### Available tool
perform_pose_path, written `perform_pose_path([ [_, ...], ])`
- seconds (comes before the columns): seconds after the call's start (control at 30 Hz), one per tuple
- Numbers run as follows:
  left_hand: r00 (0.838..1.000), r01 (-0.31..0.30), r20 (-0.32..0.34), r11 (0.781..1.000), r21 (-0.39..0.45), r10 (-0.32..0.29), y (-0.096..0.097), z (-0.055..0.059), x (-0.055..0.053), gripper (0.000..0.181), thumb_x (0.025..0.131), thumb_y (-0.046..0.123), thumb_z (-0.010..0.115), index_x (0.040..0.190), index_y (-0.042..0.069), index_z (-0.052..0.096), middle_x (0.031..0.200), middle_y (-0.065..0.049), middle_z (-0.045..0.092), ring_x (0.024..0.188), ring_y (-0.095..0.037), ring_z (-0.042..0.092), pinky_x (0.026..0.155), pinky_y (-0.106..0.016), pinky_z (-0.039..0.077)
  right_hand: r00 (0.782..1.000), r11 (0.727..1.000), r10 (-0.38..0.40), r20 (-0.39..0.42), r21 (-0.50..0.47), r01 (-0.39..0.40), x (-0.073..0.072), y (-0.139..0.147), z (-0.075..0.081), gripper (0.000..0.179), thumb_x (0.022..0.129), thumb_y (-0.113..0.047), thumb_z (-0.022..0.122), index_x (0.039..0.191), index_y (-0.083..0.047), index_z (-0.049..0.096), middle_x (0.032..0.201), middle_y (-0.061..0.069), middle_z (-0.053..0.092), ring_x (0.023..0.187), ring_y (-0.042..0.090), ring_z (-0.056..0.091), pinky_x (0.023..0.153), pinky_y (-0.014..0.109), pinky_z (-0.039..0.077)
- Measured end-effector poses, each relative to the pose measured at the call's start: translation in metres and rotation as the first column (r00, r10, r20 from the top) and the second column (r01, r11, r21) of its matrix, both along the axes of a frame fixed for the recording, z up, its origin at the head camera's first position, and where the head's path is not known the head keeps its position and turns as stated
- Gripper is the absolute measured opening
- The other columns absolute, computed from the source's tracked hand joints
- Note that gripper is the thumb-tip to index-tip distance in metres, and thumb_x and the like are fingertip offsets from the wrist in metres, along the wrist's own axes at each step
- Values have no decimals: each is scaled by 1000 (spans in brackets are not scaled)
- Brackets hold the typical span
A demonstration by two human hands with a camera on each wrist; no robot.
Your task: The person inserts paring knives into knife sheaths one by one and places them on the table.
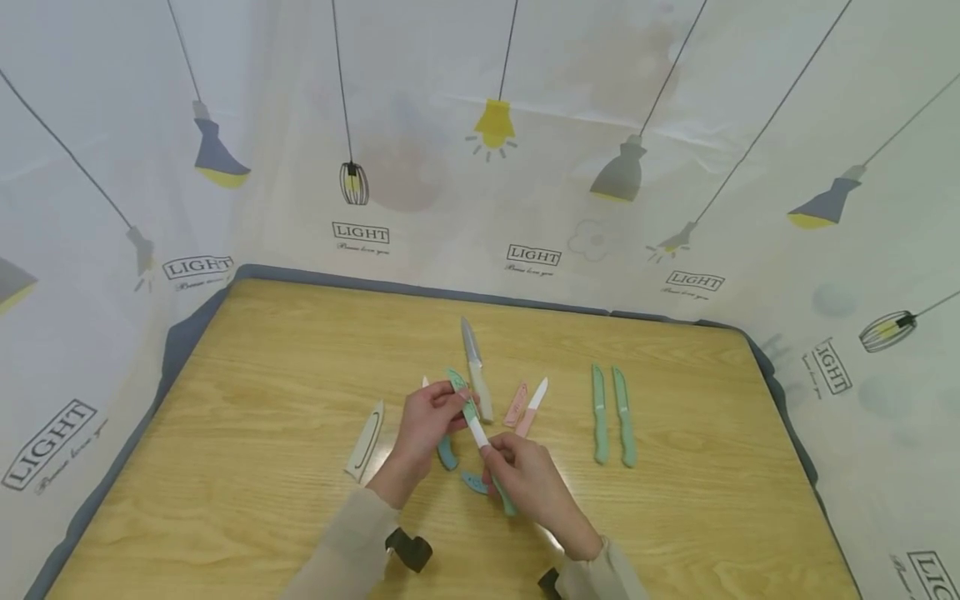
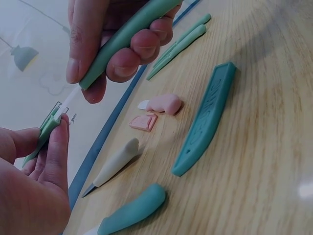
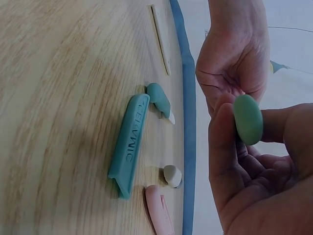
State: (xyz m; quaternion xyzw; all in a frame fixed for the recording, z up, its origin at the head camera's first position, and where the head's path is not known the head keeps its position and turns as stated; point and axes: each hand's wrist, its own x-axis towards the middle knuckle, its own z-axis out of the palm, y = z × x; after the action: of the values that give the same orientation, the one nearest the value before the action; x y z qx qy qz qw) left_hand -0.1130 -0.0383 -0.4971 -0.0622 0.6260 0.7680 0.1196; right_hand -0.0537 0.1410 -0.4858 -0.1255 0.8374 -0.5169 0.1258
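Note:
My left hand (image 1: 426,423) pinches a green knife sheath (image 1: 457,382) between thumb and fingers. My right hand (image 1: 531,473) grips the green handle (image 2: 128,41) of a knife. Its white blade (image 1: 477,432) spans the space between the hands, tip end at the mouth of the sheath. Under the hands lie a blue-handled knife (image 1: 447,454) and a blue sheath (image 3: 129,147) with raised lettering. Just beyond them a cream-handled knife (image 1: 480,390) with a grey blade points to the far edge.
A cream sheath (image 1: 366,442) lies left of the hands. To the right are a pink sheath (image 1: 517,403) and a pink knife (image 1: 534,403) with a white blade. Farther right, two green knives (image 1: 601,425) lie side by side. Printed cloth (image 1: 435,225) surrounds the wooden table (image 1: 712,500).

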Motion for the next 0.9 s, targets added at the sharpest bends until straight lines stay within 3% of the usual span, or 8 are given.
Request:
perform_pose_path([
  [0.27,1000,11,1,1000,-7,-11,4,-1,3,32,105,11,61,128,-11,61,113,-21,74,97,-24,74,85,-31,62,1000,1000,-19,14,-25,19,0,-2,-1,29,108,-19,56,110,8,65,74,2,69,60,26,67,46,18,45],
  [0.9,999,38,-2,999,8,-38,8,1,5,33,104,10,62,128,-13,60,114,-22,73,96,-24,74,83,-29,62,996,997,-76,53,-26,77,-4,-4,-2,30,107,-20,57,111,8,65,73,1,69,60,17,65,46,19,48],
])
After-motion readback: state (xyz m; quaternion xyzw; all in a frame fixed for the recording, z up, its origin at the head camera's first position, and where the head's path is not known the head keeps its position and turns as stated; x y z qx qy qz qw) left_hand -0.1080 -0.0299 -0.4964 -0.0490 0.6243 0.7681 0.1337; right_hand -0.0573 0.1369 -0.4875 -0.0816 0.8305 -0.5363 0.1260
